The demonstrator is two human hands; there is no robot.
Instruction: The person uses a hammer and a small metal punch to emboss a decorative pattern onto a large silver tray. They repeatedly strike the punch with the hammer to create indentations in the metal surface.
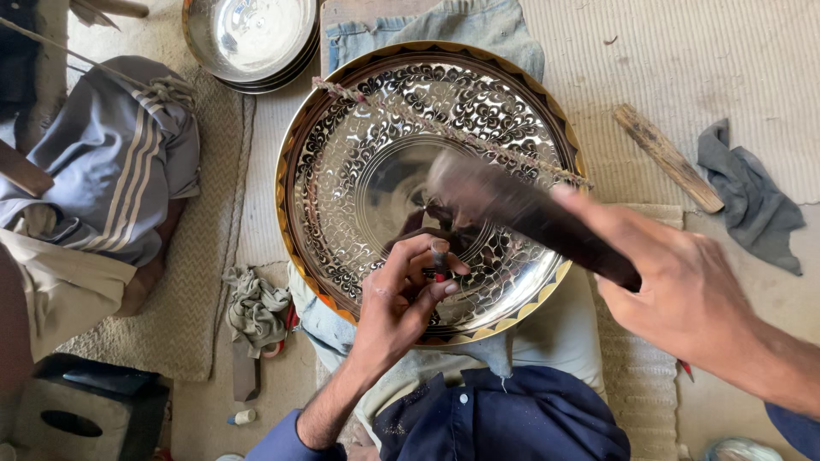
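A large round metal tray (342, 137) with engraved scroll patterns and a gold-coloured rim lies on a cloth in front of me. My left hand (401, 299) pinches a small thin punch (439, 256) upright against the tray's lower middle. My right hand (675, 282) grips a dark wooden mallet (521, 209), blurred in motion, its head over the tray's centre just above the punch. A twisted cord (444, 130) stretches diagonally across the tray's upper part.
Stacked plain metal bowls (252, 38) sit at the top. A wooden stick (666, 156) and a grey rag (752, 201) lie right of the tray. A crumpled rag (254, 307) lies at lower left. Another person's clothed leg (111, 162) is at left.
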